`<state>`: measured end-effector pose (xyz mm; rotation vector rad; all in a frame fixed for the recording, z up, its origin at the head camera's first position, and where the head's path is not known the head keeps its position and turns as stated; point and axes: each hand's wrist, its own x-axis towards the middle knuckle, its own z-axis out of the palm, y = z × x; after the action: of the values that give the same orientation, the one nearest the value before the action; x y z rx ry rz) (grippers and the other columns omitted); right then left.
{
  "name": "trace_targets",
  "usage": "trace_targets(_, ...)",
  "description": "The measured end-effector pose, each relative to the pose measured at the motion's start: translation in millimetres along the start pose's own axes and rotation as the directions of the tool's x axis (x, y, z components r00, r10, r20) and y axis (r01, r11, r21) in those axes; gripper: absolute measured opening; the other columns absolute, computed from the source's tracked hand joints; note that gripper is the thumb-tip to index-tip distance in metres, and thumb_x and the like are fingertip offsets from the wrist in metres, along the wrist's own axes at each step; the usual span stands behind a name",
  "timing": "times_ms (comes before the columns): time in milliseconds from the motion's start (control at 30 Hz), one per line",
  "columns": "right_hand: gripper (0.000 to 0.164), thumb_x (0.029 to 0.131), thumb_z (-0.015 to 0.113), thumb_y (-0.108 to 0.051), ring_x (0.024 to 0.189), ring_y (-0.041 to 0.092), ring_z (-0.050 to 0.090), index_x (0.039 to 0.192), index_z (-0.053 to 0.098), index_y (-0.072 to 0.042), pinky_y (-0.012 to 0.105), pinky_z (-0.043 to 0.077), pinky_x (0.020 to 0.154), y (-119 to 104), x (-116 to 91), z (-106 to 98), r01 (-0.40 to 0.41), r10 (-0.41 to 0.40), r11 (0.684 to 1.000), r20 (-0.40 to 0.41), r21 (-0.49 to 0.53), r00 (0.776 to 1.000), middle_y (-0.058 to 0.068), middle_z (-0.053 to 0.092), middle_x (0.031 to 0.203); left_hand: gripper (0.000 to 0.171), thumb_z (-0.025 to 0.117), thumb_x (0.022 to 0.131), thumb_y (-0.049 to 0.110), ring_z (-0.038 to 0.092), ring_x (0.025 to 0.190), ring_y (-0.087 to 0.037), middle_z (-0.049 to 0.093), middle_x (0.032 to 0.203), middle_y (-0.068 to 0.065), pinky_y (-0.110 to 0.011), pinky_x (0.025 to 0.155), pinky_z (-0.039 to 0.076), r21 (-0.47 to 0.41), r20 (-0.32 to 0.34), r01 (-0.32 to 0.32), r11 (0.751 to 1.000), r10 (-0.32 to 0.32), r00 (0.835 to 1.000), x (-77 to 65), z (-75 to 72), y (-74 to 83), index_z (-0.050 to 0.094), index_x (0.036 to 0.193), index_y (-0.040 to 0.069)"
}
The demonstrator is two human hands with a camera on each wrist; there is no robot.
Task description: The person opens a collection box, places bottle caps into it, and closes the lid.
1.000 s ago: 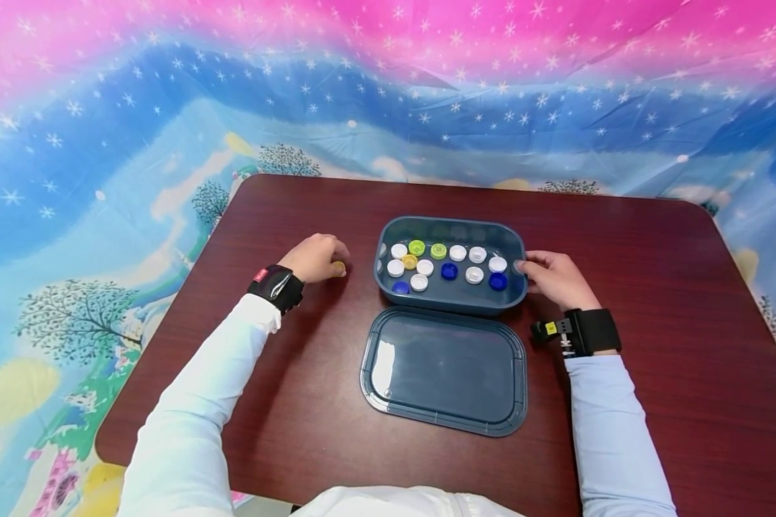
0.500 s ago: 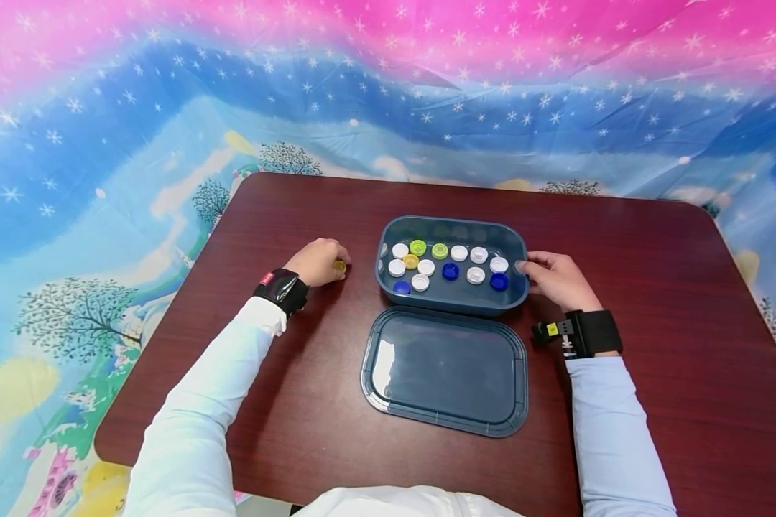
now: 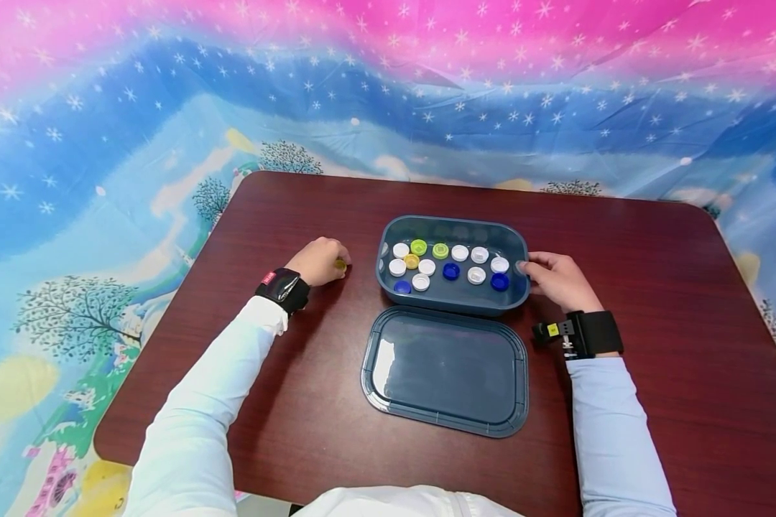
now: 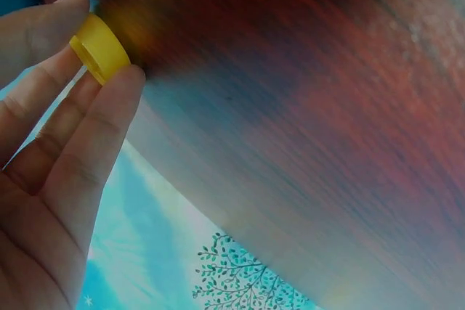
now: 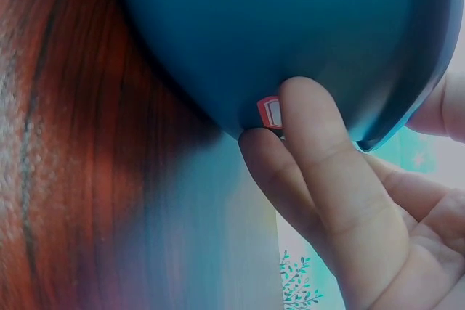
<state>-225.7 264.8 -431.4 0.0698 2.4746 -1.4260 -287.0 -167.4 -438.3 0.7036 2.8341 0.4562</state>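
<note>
Between the thumb and fingertips of my left hand (image 3: 317, 262) is a yellow bottle cap (image 4: 107, 47), pinched on edge close to the tabletop, left of the box. My right hand (image 3: 561, 280) holds the right end of a dark blue-grey plastic box (image 3: 449, 306), thumb at the rim and fingers against the outer wall. In the right wrist view, two fingertips press that wall (image 5: 240, 41) beside a small red-and-white mark. Inside the box lie several white caps (image 3: 476, 275), two lime green caps (image 3: 440, 250), a yellow cap (image 3: 412, 261) and three blue caps (image 3: 450, 271).
The box's flat lid (image 3: 446, 373) lies on the dark red wooden table (image 3: 297, 431), just in front of the box. A printed cloth (image 3: 388, 86) hangs behind the table and along its left side.
My left hand has shifted slightly right and nearer to me, with the yellow cap in its fingers. The right hand keeps its hold on the box, which stays in place.
</note>
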Motion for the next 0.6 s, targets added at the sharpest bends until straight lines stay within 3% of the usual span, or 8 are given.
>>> trace_targets(200, 0.063, 0.101, 0.05, -0.036, 0.107, 0.037, 0.062, 0.147, 0.035, 0.003, 0.04, 0.051, 0.087, -0.6, -0.3, 0.4, -0.001, 0.001, 1.0, 0.005, 0.003, 1.0, 0.026, 0.048, 0.136, 0.018, 0.072, 0.084, 0.006, 0.062, 0.096, -0.026, 0.07, 0.102, -0.011, -0.039, 0.088, 0.051, -0.012, -0.002, 0.002, 1.0, -0.002, 1.0, -3.0, -9.0, 3.3, 0.076, 0.101, 0.003)
trace_targets(600, 0.061, 0.102, 0.05, -0.035, 0.107, 0.037, 0.063, 0.146, 0.037, 0.004, 0.04, 0.051, 0.087, -1.2, -0.9, 0.2, 0.005, -0.005, 1.0, 0.007, 0.014, 1.0, 0.028, 0.049, 0.135, 0.021, 0.073, 0.085, 0.005, 0.06, 0.099, -0.028, 0.067, 0.105, -0.013, -0.041, 0.088, 0.051, -0.021, -0.031, -0.021, 1.0, 0.02, 0.999, 0.2, -47.7, 22.1, 0.072, 0.105, 0.0)
